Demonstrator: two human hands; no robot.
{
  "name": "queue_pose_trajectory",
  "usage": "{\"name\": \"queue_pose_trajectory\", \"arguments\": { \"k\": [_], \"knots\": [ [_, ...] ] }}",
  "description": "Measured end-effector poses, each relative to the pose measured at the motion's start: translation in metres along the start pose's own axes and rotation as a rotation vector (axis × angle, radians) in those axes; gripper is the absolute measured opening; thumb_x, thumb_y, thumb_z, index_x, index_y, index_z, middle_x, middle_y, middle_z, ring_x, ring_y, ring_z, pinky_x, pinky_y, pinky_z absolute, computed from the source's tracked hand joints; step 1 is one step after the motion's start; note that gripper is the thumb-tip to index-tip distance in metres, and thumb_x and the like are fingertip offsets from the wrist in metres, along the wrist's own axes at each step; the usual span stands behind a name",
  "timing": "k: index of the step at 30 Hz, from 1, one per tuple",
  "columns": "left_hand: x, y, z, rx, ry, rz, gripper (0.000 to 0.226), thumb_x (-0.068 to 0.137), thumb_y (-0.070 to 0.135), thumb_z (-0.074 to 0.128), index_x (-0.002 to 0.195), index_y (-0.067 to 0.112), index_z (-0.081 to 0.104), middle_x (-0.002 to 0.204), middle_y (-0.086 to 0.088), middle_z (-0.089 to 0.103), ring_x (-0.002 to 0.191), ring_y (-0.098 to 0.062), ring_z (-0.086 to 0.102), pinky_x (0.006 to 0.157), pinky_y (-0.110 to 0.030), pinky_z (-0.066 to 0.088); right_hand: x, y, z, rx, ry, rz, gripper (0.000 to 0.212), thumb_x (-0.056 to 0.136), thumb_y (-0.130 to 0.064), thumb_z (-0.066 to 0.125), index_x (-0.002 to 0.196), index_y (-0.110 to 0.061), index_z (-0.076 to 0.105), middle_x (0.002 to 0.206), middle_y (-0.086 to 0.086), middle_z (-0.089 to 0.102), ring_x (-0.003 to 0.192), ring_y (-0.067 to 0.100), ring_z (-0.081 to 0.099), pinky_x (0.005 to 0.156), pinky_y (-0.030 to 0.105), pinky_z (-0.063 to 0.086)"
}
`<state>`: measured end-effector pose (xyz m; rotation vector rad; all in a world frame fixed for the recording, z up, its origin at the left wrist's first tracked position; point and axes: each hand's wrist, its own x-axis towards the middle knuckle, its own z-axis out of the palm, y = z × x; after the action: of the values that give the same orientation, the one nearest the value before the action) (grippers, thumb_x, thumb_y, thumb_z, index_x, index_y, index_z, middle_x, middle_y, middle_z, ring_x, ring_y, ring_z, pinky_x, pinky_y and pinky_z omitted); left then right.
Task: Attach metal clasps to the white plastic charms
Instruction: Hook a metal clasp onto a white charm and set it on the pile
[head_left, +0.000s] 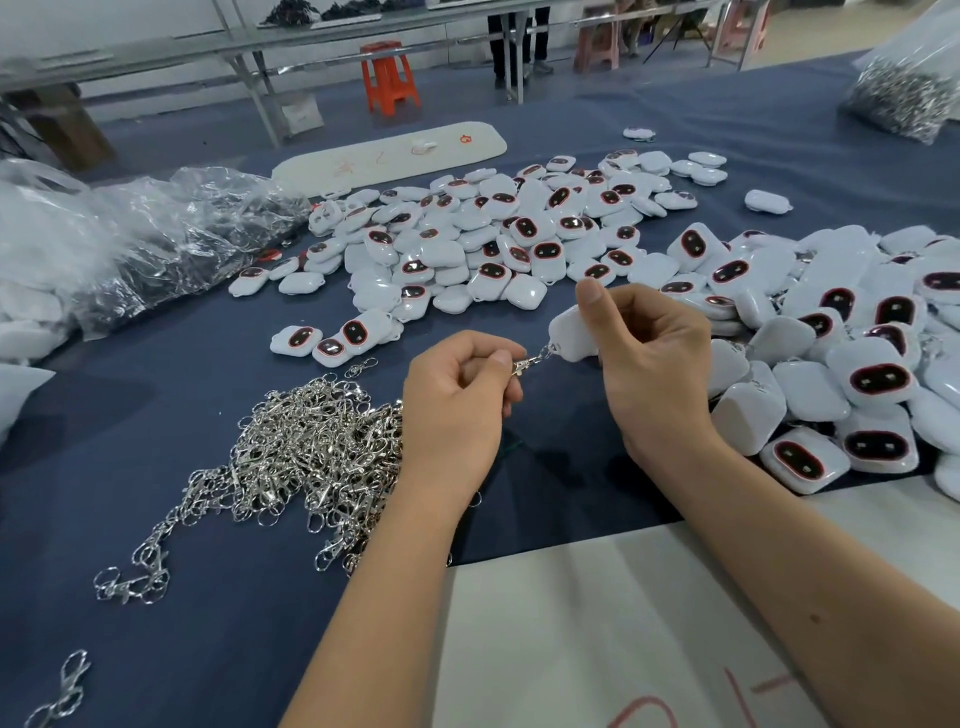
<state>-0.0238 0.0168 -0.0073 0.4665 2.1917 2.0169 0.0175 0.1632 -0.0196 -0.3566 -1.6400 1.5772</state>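
Pinching a metal clasp between thumb and curled fingers, the left hand is holding it up to the small loop at the corner of a white charm, which the right hand is gripping with its fingers wrapped round the body and the thumb lying along the top. Clasp and loop are meeting in the gap between the two hands, just above the blue table cover; whether the hook is already through the loop is too small to tell.

The charm is looking like a light, hard, glossy shell, so it is probably going to slip if squeezed on its rounded faces; holding it by its flat sides near the loop corner seems the safest grip. The clasp is looking stiff, small and springy, best taken by its body with the thumb on the lever.

Taking the held charm as the landmark: the heap of loose clasps is lying to its lower left, under the left wrist. A broad spread of charms is lying behind it, and a taller pile of charms is crowding in on its right. Far left of it, crumpled clear plastic bags are sitting on the cover. A white sheet is lying in front of it, beneath the right forearm.
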Motion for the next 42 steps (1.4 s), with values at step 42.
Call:
{"name": "queue_pose_trajectory", "arguments": {
  "k": [42],
  "knots": [
    [0.000, -0.006, 0.002, 0.448, 0.165, 0.289, 0.015, 0.081, 0.015, 0.075, 0.077, 0.029, 0.070, 0.085, 0.013, 0.066, 0.084, -0.013, 0.063, 0.077, -0.038, 0.055, 0.001, -0.006, -0.009, -0.332, 0.377, -0.080, 0.033, 0.086, -0.032, 0.081, 0.102, -0.018, 0.055, 0.063, -0.007, 0.042, 0.059, 0.012, 0.042, 0.069, 0.042, 0.048]
  ]
}}
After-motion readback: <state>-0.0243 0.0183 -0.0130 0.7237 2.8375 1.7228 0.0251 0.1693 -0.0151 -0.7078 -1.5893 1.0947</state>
